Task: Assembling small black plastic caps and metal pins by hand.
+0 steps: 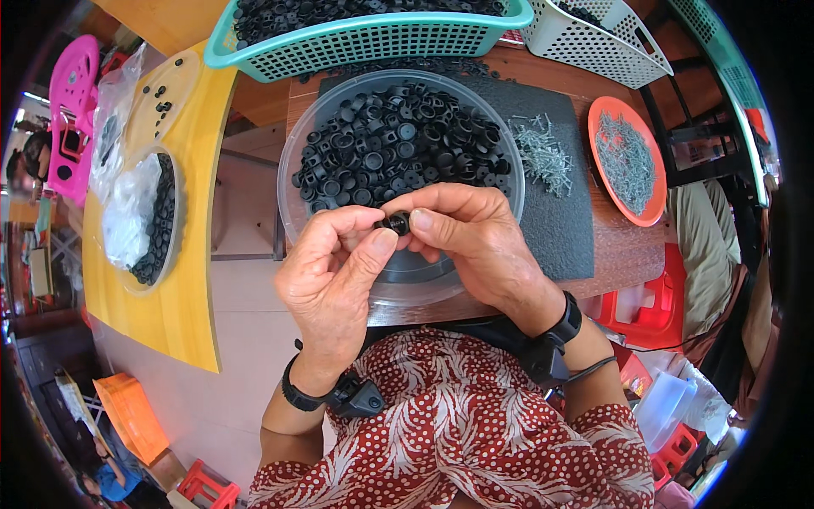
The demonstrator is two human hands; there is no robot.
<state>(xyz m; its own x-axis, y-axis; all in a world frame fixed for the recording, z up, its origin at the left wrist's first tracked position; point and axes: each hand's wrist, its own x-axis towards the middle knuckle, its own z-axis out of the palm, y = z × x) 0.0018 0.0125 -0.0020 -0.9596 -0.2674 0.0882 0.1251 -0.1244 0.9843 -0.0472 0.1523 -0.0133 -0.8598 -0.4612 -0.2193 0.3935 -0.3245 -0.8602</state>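
Over the near part of a round clear tub [292, 182], both hands meet around a small round black plastic part [393, 223]. My left hand [335, 263] pinches it from the left between thumb and fingers. From the other side my right hand [475, 237] grips it, thumb on top and fingers curled beneath. The fingers hide most of the part. Many similar black plastic caps [398, 140] fill the far side of the tub, while its near bottom shows bare. Right of the tub, a pile of silver screws or pins [543, 157] lies on a dark foam mat [568, 237].
A red-orange plate [600, 110] of metal pins stands at the right. A green basket [373, 51] of black parts and a white basket [610, 51] line the back. On the left, a yellow table [199, 280] bears a tub with black parts and a plastic bag [131, 216].
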